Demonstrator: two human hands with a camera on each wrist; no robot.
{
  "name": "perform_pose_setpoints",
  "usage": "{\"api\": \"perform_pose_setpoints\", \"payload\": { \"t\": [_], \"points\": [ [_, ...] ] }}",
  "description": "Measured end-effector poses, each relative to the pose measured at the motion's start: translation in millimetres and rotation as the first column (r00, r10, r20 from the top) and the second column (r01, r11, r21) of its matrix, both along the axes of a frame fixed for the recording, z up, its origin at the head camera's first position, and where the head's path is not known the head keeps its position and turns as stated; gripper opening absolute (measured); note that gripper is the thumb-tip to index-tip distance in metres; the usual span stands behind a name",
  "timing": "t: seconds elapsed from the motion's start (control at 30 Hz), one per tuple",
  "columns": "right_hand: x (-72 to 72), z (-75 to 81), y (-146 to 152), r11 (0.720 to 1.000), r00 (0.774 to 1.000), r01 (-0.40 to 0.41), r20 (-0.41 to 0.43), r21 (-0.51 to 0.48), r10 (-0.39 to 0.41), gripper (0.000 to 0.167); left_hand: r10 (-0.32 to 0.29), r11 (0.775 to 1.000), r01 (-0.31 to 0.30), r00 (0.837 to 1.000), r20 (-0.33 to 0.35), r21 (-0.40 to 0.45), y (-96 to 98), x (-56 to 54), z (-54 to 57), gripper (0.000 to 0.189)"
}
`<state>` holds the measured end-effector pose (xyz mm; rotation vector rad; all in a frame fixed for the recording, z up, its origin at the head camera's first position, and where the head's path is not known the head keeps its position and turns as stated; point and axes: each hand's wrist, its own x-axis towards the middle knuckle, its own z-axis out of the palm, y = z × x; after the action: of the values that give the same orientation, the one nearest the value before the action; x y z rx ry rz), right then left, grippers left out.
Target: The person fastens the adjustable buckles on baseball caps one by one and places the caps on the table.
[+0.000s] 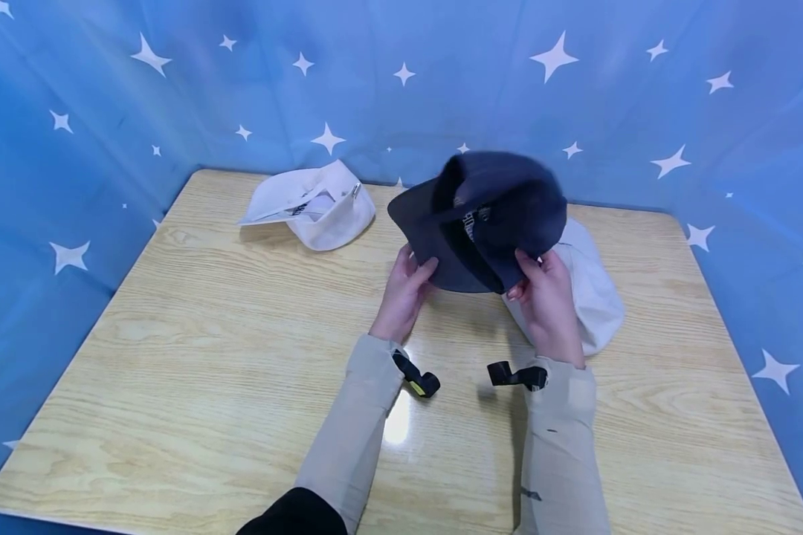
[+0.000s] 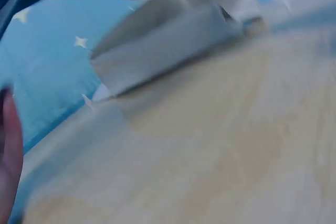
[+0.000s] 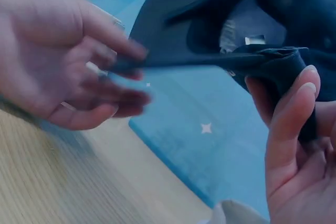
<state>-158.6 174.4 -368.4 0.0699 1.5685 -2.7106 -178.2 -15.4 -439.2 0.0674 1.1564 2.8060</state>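
The pale table [image 1: 194, 357], wood-grained with rounded corners, carries a white cap [image 1: 341, 215] near its far edge, brim pointing left, and a second white cap [image 1: 595, 297], partly hidden, farther right.

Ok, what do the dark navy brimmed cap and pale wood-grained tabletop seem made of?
The dark navy brimmed cap looks like matte cloth; its edge creases softly. The pale wood-grained tabletop could be wood or printed laminate, smooth and slightly glossy: grain shows and light reflects off it.
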Motion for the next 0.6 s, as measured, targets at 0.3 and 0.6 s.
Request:
{"api": "perform_pose_setpoints", "payload": {
  "t": [0.3,0.6],
  "points": [
    [-3.9,-3.1,-8,0.995,0.994,0.077,-0.084,0.057,-0.072,0.011,0.325,0.945,-0.321,0.944,0.063,-0.068,-4.4,-6.1,0.6,0.030],
    [-3.6,-13.6,-14,0.934,0.991,0.136,-0.058,0.330,-0.124,0.025,0.308,0.822,-0.285,0.951,-0.035,-0.492,-12.0,2.1,-4.7,0.032]
  ]
}}
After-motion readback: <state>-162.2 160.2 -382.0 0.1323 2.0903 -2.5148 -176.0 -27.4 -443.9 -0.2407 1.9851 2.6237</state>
